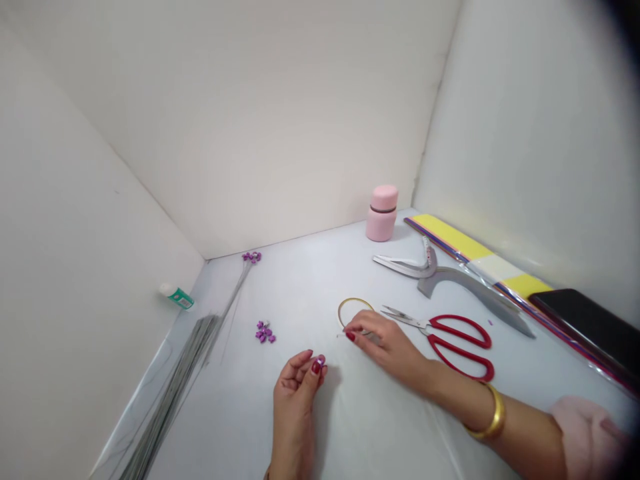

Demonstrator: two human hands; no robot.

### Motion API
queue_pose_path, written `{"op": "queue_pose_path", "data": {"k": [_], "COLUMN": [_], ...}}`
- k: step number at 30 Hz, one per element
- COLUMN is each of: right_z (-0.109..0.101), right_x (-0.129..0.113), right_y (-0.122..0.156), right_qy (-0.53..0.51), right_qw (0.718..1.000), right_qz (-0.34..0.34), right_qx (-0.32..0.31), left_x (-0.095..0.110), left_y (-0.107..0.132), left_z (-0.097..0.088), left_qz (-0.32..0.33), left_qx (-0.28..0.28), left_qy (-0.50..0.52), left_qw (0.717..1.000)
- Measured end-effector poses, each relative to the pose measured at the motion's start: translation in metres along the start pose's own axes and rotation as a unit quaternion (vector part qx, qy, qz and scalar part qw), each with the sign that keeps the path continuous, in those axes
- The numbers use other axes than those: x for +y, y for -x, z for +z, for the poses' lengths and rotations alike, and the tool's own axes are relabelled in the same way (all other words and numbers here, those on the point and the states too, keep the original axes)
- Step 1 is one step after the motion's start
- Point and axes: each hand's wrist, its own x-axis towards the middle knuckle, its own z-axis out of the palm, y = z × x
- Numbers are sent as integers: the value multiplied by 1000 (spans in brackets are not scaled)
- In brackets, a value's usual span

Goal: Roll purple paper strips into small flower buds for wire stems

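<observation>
My right hand [385, 343] lies on the white surface, its fingertips pinching a thin gold wire ring [356, 300] at the ring's lower edge. Just right of those fingers rest the red-handled scissors [453, 347], blades pointing left toward the ring and not touching my hand. My left hand [295, 393] hangs palm-up near the bottom centre, fingers loosely curled, with nothing visible in them. A small cluster of purple flower pieces [265, 332] lies to its upper left.
A bundle of thin grey-green wires [175, 393] lies along the left wall, beside a green-labelled glue bottle [177, 296]. Purple flowers on wire [251, 257] sit at the back. Beyond stand a pink jar [382, 213], silver shears [450, 280], yellow paper [480, 257] and a black phone [585, 327].
</observation>
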Motion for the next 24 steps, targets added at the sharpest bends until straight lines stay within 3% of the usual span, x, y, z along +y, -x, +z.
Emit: {"op": "queue_pose_path", "data": {"k": [4,11,17,24], "right_z": [25,42,37,33], "right_x": [-18,-9,-6,-6], "right_y": [8,13,12,11], "right_qy": [-171,-396,-470,-492], "right_qw": [981,893,843,828], "right_qz": [71,197,247,252], "right_qx": [-62,-81,-91,-98], "left_x": [-2,-1,-3,-1], "left_y": [4,7,5,5], "left_z": [3,6,6,6], "left_qz": [-22,-33,-26,-25], "left_qx": [-35,-82,-94,-106], "left_qy": [0,-13,-13,-14], "left_qw": [999,996,995,994]}}
